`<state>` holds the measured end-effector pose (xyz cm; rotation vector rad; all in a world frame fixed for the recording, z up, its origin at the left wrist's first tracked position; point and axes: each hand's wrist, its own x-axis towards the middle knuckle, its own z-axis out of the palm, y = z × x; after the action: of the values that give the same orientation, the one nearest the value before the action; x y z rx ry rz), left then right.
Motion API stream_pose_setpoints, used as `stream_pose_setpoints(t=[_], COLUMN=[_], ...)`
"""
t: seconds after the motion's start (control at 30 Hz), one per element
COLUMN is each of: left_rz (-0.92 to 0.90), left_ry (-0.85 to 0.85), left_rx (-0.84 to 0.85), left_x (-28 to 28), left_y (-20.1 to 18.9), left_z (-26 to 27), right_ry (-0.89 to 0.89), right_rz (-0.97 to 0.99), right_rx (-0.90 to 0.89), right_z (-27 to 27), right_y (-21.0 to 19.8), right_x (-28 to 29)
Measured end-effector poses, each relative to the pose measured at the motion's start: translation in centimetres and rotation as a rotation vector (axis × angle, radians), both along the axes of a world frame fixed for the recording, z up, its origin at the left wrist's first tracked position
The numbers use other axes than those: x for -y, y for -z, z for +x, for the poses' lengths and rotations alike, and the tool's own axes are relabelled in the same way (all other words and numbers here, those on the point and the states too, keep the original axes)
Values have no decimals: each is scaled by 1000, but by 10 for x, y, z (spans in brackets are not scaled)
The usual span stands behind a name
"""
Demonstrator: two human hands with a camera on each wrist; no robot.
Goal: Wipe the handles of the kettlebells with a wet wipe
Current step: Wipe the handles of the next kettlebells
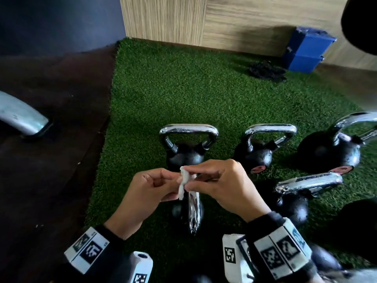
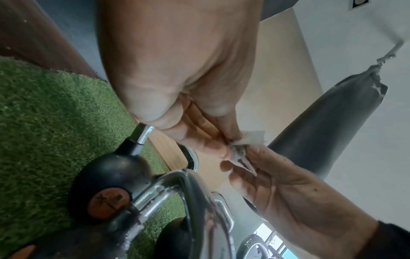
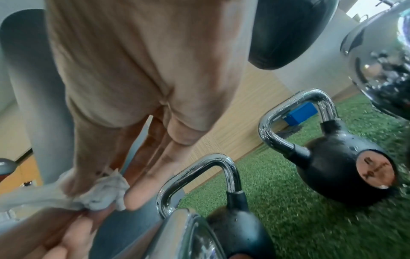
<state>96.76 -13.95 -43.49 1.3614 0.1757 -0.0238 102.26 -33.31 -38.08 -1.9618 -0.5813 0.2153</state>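
Turf: I see green artificial grass [image 1: 183, 88] carrying all the weights.
Kettlebells: black bodies, chrome handles; the nearest kettlebell handle [image 1: 193, 211] sits right below my hands.
Markings: orange disc [image 2: 108, 203] on one bell, lettering too blurred for me to read.
Left hand [image 1: 142, 190]: pinching the wipe.
Right hand [image 1: 222, 184]: pinching it too.
Wet wipe [image 1: 184, 180]: crumpled, white, held between both hands above the handle.

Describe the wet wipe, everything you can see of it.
The wet wipe is a small, crumpled white sheet, thin and soft-looking, greyish in its folds in the wrist views. It is held in the air above the nearest kettlebell's chrome handle, touching no kettlebell. The left hand and right hand both pinch it between fingertips; one end hangs down.
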Motion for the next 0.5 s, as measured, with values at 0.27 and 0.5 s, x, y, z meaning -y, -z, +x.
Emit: stream_pose_setpoints(t=[0.27, 0.5], left_rz=[380, 948], left_ry=[175, 500], left_rx=[41, 138], left_x=[-12, 7], left_y=[18, 94], left_z=[-4, -6], right_ry=[124, 310], right_rz=[5, -166], right_rx=[7, -121], right_z=[7, 22], right_y=[19, 61], right_x=[7, 26])
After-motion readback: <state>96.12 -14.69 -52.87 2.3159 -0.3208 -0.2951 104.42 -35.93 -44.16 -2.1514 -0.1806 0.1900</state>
